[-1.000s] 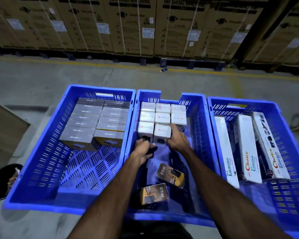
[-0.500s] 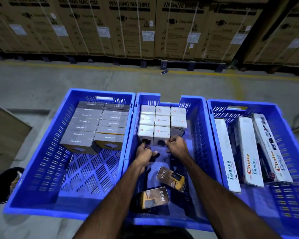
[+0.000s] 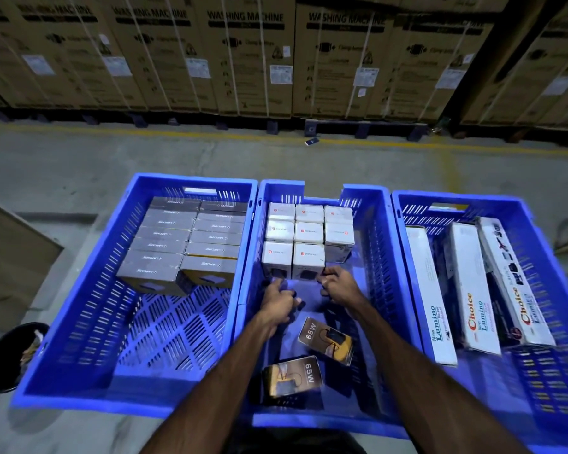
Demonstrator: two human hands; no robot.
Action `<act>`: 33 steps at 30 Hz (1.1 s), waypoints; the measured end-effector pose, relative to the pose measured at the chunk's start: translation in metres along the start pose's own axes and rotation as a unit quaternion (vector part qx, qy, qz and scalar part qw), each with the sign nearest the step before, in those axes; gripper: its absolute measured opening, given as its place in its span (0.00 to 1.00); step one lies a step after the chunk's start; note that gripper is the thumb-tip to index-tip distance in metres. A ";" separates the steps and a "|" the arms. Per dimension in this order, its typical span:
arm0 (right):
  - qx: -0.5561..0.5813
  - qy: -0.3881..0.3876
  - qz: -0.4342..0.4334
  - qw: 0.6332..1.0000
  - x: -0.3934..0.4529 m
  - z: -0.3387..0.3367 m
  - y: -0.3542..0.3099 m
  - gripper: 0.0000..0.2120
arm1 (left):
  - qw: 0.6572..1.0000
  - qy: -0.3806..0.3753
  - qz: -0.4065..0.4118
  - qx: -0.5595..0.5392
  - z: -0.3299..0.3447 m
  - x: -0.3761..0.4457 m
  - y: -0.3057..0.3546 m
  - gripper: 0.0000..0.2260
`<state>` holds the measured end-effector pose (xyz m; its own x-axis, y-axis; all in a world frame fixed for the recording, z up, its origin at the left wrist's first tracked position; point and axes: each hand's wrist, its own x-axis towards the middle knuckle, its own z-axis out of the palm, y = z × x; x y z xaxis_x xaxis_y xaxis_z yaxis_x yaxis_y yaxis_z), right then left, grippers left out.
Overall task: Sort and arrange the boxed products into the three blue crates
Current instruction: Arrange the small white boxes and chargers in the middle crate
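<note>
Three blue crates stand side by side on the floor. The left crate (image 3: pixel 79 322) holds grey boxes (image 3: pixel 177 244) packed in two rows at its far end. In the middle crate (image 3: pixel 376 257), white cube boxes (image 3: pixel 309 231) form a block at the back, and two brown "65W" boxes (image 3: pixel 327 339) (image 3: pixel 292 376) lie loose near me. Long white "Choice Lumino" boxes (image 3: pixel 469 290) lie in the right crate (image 3: pixel 459 199). My left hand (image 3: pixel 281 301) and my right hand (image 3: pixel 338 286) are curled just in front of the white block. The right fingertips are at the front box's lower corner. Neither hand shows anything in it.
A black bin (image 3: pixel 10 355) with scraps sits left of the crates, beside a wooden board (image 3: pixel 7 257). Strapped washing machine cartons (image 3: pixel 253 60) on pallets line the far side behind a yellow floor line. A small flat item (image 3: pixel 311 141) lies on the concrete there.
Both hands have drawn back a little toward me from the front row of white boxes. My right hand has come off the front white box's side.
</note>
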<state>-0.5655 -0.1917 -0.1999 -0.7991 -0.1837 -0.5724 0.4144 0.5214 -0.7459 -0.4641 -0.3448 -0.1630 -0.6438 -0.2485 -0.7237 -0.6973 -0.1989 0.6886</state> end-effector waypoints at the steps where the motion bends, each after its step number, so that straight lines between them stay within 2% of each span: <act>1: -0.021 0.001 0.001 1.000 -0.001 0.000 0.001 0.08 | 1.000 -0.001 0.006 0.007 0.000 -0.003 0.001 0.30; 4: -0.085 0.009 -0.004 0.996 -0.002 -0.005 0.003 0.09 | 0.999 -0.003 0.032 0.043 0.002 -0.013 0.001 0.27; 6: -0.129 -0.013 -0.020 0.991 -0.007 -0.010 0.004 0.07 | 0.994 -0.026 0.053 0.092 0.001 -0.011 -0.006 0.25; 8: -0.145 -0.047 -0.038 0.988 -0.015 -0.015 0.005 0.02 | 0.974 -0.063 0.086 0.198 -0.003 -0.010 -0.017 0.30; 9: -0.143 -0.051 -0.041 0.988 -0.026 -0.020 0.000 0.07 | 0.951 -0.086 0.111 0.277 -0.005 -0.013 -0.022 0.34; 11: -0.159 -0.053 -0.063 0.984 -0.051 -0.027 -0.009 0.16 | 0.875 -0.129 0.176 0.432 -0.006 -0.022 -0.029 0.40; 13: -0.200 -0.053 -0.084 0.975 -0.071 -0.033 -0.014 0.17 | 0.798 -0.144 0.241 0.534 -0.001 -0.023 -0.035 0.41; 14: -0.217 -0.052 -0.095 0.970 -0.079 -0.036 -0.013 0.18 | 0.771 -0.149 0.262 0.560 0.003 -0.021 -0.037 0.42; 16: -0.252 -0.052 -0.105 0.961 -0.095 -0.042 -0.012 0.18 | 0.745 -0.161 0.268 0.589 0.011 -0.020 -0.033 0.40; 17: -0.266 -0.054 -0.102 0.957 -0.101 -0.044 -0.008 0.18 | 0.745 -0.169 0.259 0.591 0.014 -0.020 -0.028 0.38; 20: -0.319 -0.058 -0.090 0.942 -0.117 -0.048 0.003 0.21 | 0.774 -0.189 0.219 0.563 0.016 -0.016 -0.015 0.33; 24: -0.415 -0.086 -0.105 0.900 -0.133 -0.040 0.023 0.34 | 0.791 -0.173 0.249 0.531 0.006 -0.010 -0.019 0.21; 27: -0.436 -0.102 -0.109 0.888 -0.136 -0.030 0.039 0.44 | 0.830 -0.157 0.263 0.466 -0.001 -0.009 -0.026 0.21; 30: -0.387 -0.070 -0.126 0.911 -0.132 -0.032 0.043 0.40 | 0.890 -0.169 0.232 0.354 0.002 -0.014 -0.017 0.23; 33: -0.195 -0.110 -0.124 0.967 -0.127 -0.042 0.031 0.30 | 0.942 -0.158 0.205 0.215 0.003 -0.025 0.005 0.21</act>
<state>-0.4698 -0.1175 -0.1361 -0.7233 -0.4934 -0.4831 -0.0081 0.7057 -0.7085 -0.4524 -0.3369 -0.1420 -0.9011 0.0867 -0.4248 -0.3890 0.2710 0.8805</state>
